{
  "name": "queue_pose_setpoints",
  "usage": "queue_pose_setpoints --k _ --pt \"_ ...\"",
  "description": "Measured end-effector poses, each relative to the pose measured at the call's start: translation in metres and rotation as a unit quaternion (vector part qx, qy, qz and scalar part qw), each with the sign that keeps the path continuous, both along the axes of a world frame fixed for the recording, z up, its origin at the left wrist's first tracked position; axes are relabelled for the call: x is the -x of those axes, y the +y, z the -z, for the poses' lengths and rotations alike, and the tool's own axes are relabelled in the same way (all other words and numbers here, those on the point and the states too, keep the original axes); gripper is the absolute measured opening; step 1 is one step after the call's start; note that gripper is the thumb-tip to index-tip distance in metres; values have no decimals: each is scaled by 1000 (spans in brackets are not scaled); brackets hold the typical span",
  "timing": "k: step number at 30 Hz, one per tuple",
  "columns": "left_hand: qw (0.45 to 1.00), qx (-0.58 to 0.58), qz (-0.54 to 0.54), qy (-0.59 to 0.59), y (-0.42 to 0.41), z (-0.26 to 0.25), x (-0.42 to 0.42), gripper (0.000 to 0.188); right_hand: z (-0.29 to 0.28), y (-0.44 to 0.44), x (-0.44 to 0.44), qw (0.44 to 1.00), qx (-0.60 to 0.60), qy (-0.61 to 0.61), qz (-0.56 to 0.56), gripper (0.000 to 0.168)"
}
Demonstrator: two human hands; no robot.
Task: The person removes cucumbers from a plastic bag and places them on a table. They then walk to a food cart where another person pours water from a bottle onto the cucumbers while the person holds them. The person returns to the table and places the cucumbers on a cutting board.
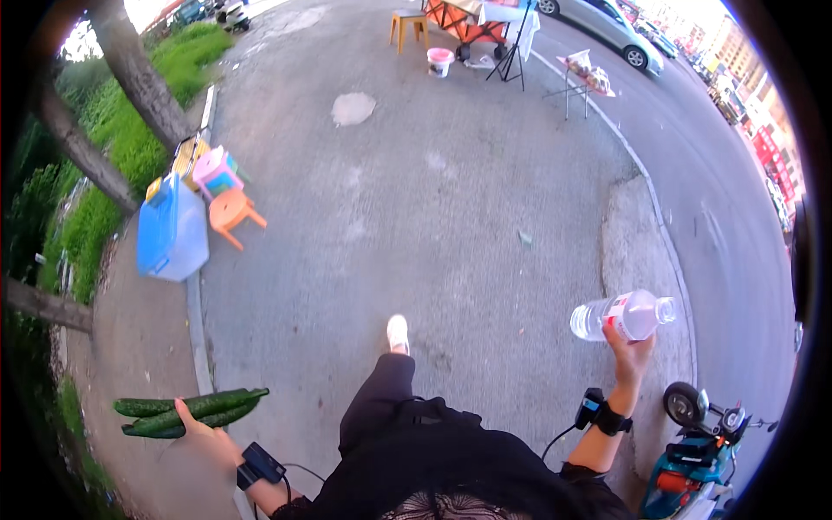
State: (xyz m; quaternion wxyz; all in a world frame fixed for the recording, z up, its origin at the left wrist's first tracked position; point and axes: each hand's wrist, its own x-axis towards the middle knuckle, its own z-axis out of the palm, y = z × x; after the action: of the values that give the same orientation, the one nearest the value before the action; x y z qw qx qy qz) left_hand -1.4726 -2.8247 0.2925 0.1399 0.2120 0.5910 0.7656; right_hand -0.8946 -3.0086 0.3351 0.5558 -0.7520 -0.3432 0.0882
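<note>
Several dark green cucumbers (214, 404) lie bunched in my left hand (205, 435), out to the left of my body. The thumb crosses over the top of them, and a blurred patch hides part of the hand and wrist. Out to the right, my right hand (629, 354) grips a clear plastic bottle (640, 315) by its label. The bottle is tipped on its side with its neck pointing right, and no cap shows on it. Each wrist wears a black strap with a small wired device. One white shoe (398, 333) is visible ahead of my dark trousers.
On the left stand a blue-lidded plastic bin (175, 227), an orange stool (233, 209), a pink stool (214, 168) and tree trunks (140, 71). Ahead are a wagon (465, 26), a bucket (440, 62) and a small folding table (588, 81). A teal scooter (689, 468) is parked right, beside the road.
</note>
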Motion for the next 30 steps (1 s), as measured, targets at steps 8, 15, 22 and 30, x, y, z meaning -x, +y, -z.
queue_pose_setpoints --k 8,15,22,30 --pt "965 -105 238 29 344 -25 -242 63 15 211 -132 996 -48 69 44 49" --pt "933 -199 297 43 573 -25 -454 60 51 386 -290 996 -15 27 86 54" --pt "971 -58 172 159 692 -5 -502 63 11 667 -460 998 -53 31 -29 46" --pt "970 -4 43 240 876 24 -608 51 6 927 -626 997 -2 -12 -81 49"
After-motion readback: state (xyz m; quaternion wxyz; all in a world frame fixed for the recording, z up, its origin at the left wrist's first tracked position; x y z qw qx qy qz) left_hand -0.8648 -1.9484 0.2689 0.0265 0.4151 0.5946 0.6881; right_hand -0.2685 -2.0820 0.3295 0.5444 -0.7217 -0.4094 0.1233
